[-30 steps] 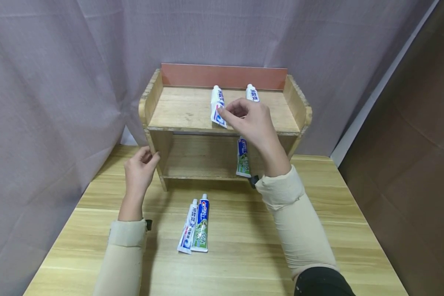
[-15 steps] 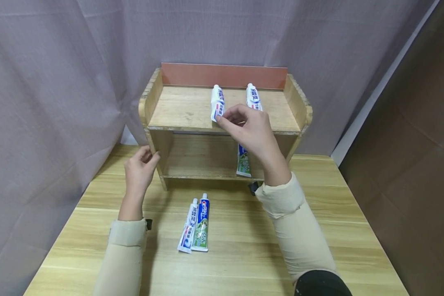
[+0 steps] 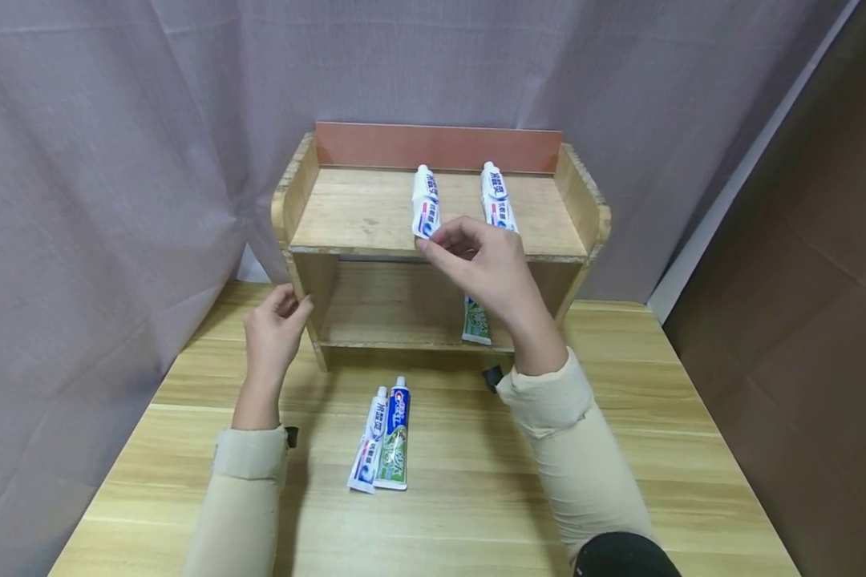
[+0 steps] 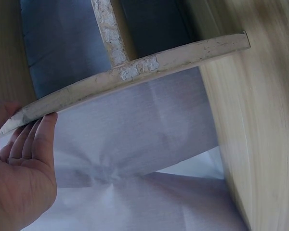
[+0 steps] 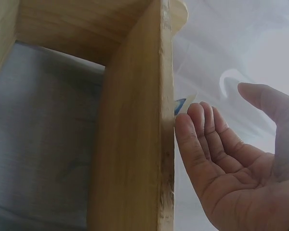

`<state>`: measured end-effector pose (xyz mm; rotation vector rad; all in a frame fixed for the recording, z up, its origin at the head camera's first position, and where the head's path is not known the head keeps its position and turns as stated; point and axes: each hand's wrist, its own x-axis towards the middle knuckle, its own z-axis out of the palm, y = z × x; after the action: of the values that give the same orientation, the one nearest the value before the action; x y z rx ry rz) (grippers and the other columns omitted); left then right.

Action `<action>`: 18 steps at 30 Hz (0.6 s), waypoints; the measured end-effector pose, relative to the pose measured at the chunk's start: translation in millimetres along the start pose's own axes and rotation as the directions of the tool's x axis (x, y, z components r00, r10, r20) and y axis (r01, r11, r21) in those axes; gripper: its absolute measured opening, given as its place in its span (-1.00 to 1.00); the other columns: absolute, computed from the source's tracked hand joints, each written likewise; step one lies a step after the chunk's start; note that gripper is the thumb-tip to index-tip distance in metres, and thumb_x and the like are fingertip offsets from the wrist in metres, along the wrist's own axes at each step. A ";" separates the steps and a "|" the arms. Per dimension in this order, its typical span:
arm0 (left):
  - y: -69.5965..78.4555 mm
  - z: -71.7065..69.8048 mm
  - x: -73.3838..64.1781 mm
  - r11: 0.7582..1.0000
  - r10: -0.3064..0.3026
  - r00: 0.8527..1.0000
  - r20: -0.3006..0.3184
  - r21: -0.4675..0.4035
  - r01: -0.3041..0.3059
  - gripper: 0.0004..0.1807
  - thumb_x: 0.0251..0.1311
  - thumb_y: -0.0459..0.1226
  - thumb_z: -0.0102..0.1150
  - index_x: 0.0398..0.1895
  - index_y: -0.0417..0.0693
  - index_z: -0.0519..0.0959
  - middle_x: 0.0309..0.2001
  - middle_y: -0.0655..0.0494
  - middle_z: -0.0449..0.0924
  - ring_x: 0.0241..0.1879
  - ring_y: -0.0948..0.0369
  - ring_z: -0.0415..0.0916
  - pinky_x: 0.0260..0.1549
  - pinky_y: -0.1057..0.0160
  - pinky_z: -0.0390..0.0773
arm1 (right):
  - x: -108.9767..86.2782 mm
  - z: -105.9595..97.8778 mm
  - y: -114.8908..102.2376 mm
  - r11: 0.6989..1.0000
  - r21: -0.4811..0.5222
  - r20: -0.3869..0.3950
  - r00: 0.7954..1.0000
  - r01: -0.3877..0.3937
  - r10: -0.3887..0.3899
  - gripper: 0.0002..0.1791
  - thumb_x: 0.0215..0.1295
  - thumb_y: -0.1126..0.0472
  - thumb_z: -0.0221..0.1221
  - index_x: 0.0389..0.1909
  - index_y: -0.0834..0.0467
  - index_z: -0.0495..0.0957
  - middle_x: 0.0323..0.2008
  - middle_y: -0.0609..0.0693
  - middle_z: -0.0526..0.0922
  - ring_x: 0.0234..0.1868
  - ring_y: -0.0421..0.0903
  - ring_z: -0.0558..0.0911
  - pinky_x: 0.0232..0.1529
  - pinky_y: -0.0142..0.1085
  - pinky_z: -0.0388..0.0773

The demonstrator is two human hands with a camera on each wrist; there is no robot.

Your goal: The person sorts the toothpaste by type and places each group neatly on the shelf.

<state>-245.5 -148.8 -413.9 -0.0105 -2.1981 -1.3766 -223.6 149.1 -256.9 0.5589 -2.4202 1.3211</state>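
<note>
In the head view, my left hand grips the left side panel of a small wooden shelf. The left wrist view shows the thumb and fingers on opposite faces of that panel. My right hand is at the top board's front edge, beside the tail of a white toothpaste tube. In the right wrist view its thumb and fingers stand apart, fingertips close to the tube's corner. Another white toothpaste tube lies to the right on the top board, its lower end hidden behind the hand.
On the lower board lies a blue-green toothpaste tube, partly covered by the right hand. A white tube and a blue-green tube lie side by side on the wooden table. Grey cloth hangs behind the shelf.
My right hand has moved down and toward me from the white tube's tail, which now lies flatter on the top board. The left hand has stayed on the side panel.
</note>
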 end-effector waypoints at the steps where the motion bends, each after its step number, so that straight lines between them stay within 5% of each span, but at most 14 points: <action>1: 0.0 0.2 0.0 1.000 0.001 1.000 0.001 -0.003 -0.001 -0.78 0.27 -0.21 0.30 -0.09 -0.10 0.72 -0.15 -0.07 0.76 -0.14 0.06 0.74 -0.10 0.16 0.70 | -1.4 0.8 0.8 1.000 0.005 0.003 1.000 0.002 -0.002 -0.71 0.23 -0.07 0.38 -0.25 0.06 0.68 -0.34 -0.12 0.72 -0.34 -0.19 0.65 -0.28 -0.27 0.63; 12: 0.8 -0.2 -0.1 1.000 -0.005 1.000 0.000 0.014 0.005 -0.78 0.26 -0.19 0.30 -0.09 -0.07 0.72 -0.17 -0.04 0.77 -0.17 0.09 0.74 -0.13 0.13 0.72 | -15.0 12.4 3.6 0.998 0.026 0.021 0.998 0.054 -0.054 -0.72 0.23 -0.07 0.39 -0.26 0.07 0.69 -0.33 -0.14 0.72 -0.35 -0.22 0.66 -0.27 -0.31 0.66; 18: -0.7 0.6 0.6 1.000 0.013 1.000 -0.008 0.017 -0.013 -0.80 0.26 -0.22 0.30 -0.11 -0.08 0.73 -0.20 -0.01 0.77 -0.19 0.12 0.75 -0.21 0.31 0.72 | -21.1 16.1 5.5 0.999 0.002 0.045 0.998 0.048 -0.048 -0.70 0.24 -0.06 0.38 -0.25 0.10 0.69 -0.32 -0.12 0.72 -0.35 -0.22 0.66 -0.27 -0.32 0.66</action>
<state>-246.4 -148.8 -414.4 -0.0129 -2.1992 -1.3491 -209.5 141.9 -278.8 0.6501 -2.4263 1.3033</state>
